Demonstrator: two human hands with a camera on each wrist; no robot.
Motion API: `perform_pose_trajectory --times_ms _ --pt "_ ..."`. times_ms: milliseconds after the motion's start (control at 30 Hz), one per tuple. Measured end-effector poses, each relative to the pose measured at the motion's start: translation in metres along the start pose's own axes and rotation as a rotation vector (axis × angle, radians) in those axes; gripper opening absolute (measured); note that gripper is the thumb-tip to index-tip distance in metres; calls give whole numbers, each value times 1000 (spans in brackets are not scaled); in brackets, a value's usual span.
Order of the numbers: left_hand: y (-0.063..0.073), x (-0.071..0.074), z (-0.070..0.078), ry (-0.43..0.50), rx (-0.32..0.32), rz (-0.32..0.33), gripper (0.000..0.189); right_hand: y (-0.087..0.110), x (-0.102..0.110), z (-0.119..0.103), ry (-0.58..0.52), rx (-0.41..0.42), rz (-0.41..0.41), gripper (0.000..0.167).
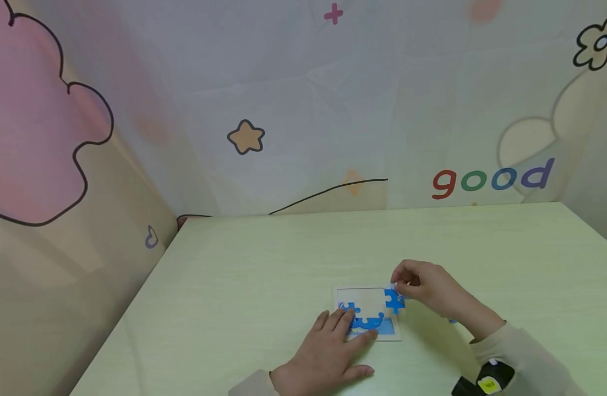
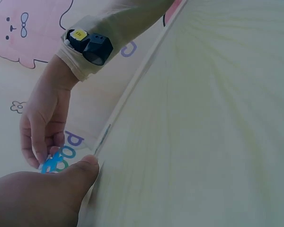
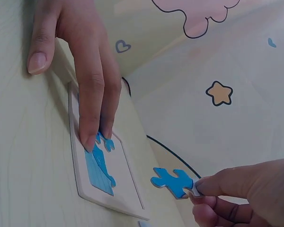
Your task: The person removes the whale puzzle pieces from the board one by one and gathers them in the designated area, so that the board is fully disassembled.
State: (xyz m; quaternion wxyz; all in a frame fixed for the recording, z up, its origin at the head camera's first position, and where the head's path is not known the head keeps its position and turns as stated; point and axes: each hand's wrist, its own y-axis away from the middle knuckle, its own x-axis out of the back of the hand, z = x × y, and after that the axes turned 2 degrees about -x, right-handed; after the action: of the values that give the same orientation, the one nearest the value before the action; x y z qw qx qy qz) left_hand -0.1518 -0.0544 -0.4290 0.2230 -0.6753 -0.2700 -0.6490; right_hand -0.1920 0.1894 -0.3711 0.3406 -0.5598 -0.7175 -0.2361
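A white puzzle tray lies on the table, its near and left parts filled with blue puzzle pieces. My left hand rests over the tray's near left corner, straight fingertips pressing on the fitted pieces. Between thumb and fingers my right hand pinches a loose blue jigsaw piece by one edge. In the head view that piece overlaps the tray's far right corner; the right wrist view shows it raised off the tray. The left wrist view catches the right hand with the piece partly behind the left thumb.
Another small blue piece lies on the table under the right wrist. The pale table meets a printed cloth backdrop at its far edge and left side. A black wrist camera sits on the right sleeve.
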Motion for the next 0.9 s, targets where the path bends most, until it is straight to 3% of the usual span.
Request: perform_pose_trajectory --times_ms 400,900 --pt "1 -3 -2 -45 -32 67 57 11 9 24 73 -39 -11 7" --pt "1 -2 -1 2 -18 36 56 18 10 54 101 -92 -13 5"
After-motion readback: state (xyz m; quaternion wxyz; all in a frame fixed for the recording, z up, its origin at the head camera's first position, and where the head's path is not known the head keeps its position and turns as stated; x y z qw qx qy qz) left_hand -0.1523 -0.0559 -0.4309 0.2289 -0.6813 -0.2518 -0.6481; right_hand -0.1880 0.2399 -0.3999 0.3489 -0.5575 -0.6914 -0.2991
